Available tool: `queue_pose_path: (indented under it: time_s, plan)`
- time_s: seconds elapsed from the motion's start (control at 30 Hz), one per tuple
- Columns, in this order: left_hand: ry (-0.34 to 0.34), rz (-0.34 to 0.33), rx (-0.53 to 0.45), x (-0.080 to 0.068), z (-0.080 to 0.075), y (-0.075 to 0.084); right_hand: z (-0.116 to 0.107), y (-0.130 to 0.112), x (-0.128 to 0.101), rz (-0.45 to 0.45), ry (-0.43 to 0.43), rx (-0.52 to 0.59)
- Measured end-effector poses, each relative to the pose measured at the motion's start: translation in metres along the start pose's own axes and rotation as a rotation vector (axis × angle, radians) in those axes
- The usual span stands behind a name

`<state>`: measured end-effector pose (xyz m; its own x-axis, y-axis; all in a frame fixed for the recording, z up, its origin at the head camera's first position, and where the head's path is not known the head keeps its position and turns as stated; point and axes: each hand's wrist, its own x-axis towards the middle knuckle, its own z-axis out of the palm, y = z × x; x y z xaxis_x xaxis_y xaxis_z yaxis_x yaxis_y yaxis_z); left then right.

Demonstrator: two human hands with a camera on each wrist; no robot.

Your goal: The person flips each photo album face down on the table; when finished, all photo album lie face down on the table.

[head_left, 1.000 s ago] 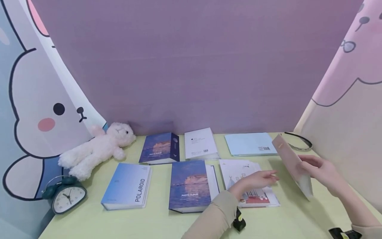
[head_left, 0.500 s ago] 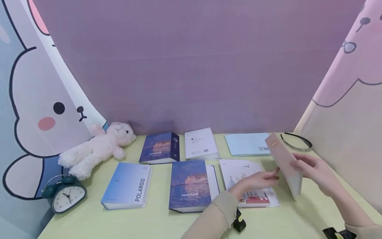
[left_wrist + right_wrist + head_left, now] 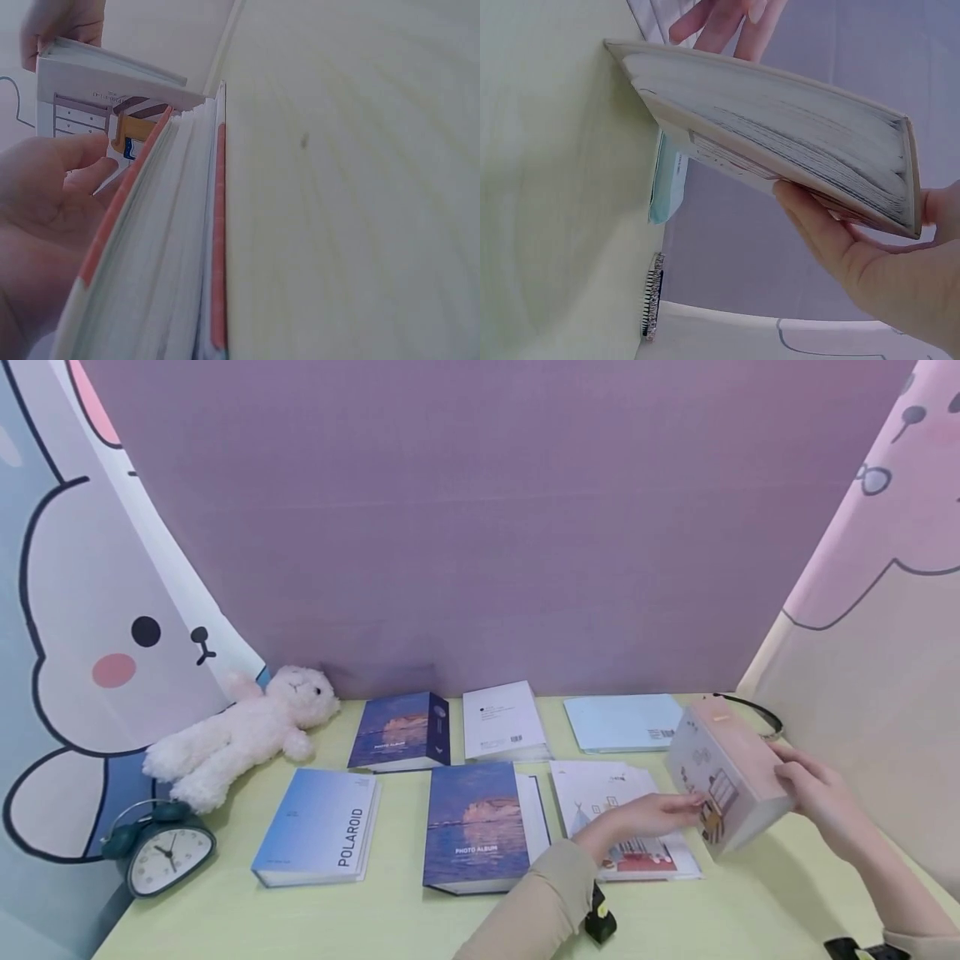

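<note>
Holding the illustrated album [image 3: 731,781]: right hand [image 3: 825,797], thumb and fingers clasped about its right side; the album is tilted, between both hands.
Left hand [image 3: 641,817]: fingers loosely extended, grasping nothing, tips at the illustrated cover; cannot tell whether they touch.
White tent-print album [image 3: 588,793]: lying below the left fingers.
Light blue album [image 3: 622,720]: beyond the left fingers.
Headband [image 3: 652,300]: beyond the right fingers, partly hidden in the head view.
Seascape PHOTO ALBUM [image 3: 476,827]: left of the left fingers, on the yellow-green bench [image 3: 360,927].
POLAROID album [image 3: 318,827]: farther left of them.
Plush toy [image 3: 247,735], alarm clock [image 3: 170,862]: farthest left from the fingers.
</note>
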<state>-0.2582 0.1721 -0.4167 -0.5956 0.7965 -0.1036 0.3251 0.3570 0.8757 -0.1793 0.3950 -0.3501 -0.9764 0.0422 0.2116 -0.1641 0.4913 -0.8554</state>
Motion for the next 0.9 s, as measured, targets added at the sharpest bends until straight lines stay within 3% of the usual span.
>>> queue_pose_path:
  time_s: [0.23,0.6,0.9]
  plan:
    - [-0.021,0.013,0.057,-0.001,0.001,0.001,0.002,-0.001,0.0,0.036,-0.038,-0.217]
    - [-0.023,-0.016,0.16,-0.005,0.002,0.005,-0.018,0.019,0.0,0.193,-0.045,-0.28]
    - [-0.038,-0.043,0.289,-0.006,0.001,0.008,-0.033,0.036,0.0,0.231,-0.118,-0.405]
